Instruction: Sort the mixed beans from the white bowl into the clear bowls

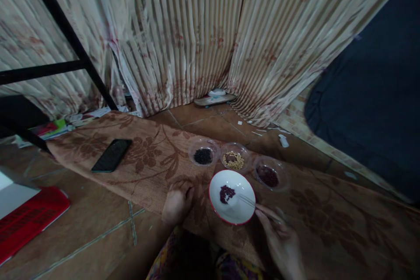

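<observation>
My right hand (280, 236) grips a pair of thin chopsticks (247, 201), their tips inside a white bowl with a red rim (241, 216). A small heap of dark red beans (226, 194) lies in the bowl, left of the tips; nothing shows between the tips. My left hand (179, 201) rests closed on the cloth, left of the bowl, with nothing visible in it. Behind the bowl stand three clear plastic cups: one with black beans (202, 156), one with yellow soybeans (233, 160) and one with dark red beans (267, 176).
A brown flowered cloth (147, 183) covers the long narrow table. A black phone (112, 155) lies on its left part. Beyond are striped curtains (197, 30), a skateboard (215, 99) on the tiled floor and a dark blue cover (370, 83). A red box (33, 218) is at left.
</observation>
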`<state>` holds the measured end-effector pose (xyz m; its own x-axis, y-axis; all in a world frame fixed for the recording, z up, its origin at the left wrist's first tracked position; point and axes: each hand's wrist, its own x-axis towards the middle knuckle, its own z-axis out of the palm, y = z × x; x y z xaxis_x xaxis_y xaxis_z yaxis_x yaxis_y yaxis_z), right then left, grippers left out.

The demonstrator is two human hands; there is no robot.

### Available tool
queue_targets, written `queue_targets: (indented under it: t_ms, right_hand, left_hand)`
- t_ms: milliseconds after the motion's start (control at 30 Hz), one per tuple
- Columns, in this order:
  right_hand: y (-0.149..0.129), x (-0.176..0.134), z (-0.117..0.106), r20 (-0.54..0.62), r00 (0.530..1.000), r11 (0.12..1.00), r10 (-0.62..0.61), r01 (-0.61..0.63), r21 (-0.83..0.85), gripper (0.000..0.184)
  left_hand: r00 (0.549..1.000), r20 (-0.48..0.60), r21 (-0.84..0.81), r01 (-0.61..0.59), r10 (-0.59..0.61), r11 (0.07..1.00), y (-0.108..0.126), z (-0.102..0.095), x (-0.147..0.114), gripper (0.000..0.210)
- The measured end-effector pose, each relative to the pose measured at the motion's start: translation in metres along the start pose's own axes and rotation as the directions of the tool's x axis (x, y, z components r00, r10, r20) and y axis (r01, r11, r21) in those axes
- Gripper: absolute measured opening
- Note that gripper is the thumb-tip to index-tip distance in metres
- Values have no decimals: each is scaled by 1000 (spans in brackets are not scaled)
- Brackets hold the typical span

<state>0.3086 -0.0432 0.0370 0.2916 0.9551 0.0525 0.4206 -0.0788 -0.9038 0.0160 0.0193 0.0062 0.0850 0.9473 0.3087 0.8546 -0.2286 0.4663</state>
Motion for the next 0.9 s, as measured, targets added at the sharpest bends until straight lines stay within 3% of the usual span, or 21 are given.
queue_targets:
  t_ms: [333, 533, 900]
  right_hand:
    - [-1, 10, 7, -3, 1000, 1000, -19, 19, 6, 36]
    - [0, 7, 10, -79, 997, 1000, -2, 4, 28, 36]
    - [15, 6, 11, -113, 993, 1000, -15, 17, 17, 37]
  left_hand:
    - [999, 31, -3, 29, -29, 1000, 1, 1, 0, 20]
    - [997, 70, 2, 31, -31, 1000, 2, -2, 0, 21]
    - [998, 56, 12, 26, -26, 1000, 1, 0, -1, 20]
